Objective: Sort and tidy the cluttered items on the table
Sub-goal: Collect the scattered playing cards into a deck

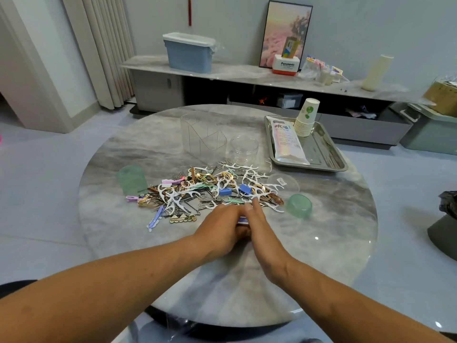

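Head view: mixed pile (210,189) of floss picks, hair clips and binder clips lies mid-table (346,219), just beyond both hands. Left hand (220,229) curls around a small blue-and-white item (242,220); right hand (259,226), fingers straight, presses against it, fingertips touching the pile's near edge.

**Readable text: one brand name**

The word "Panasonic" stands in dark letters on the front of a white box with a red base (286,65), on the far shelf (237,71) to the right. A long pouch (288,141) in the steel tray (329,154) on the right carries large printed characters, too blurred to read. The paper cups (308,112) show only a green mark.
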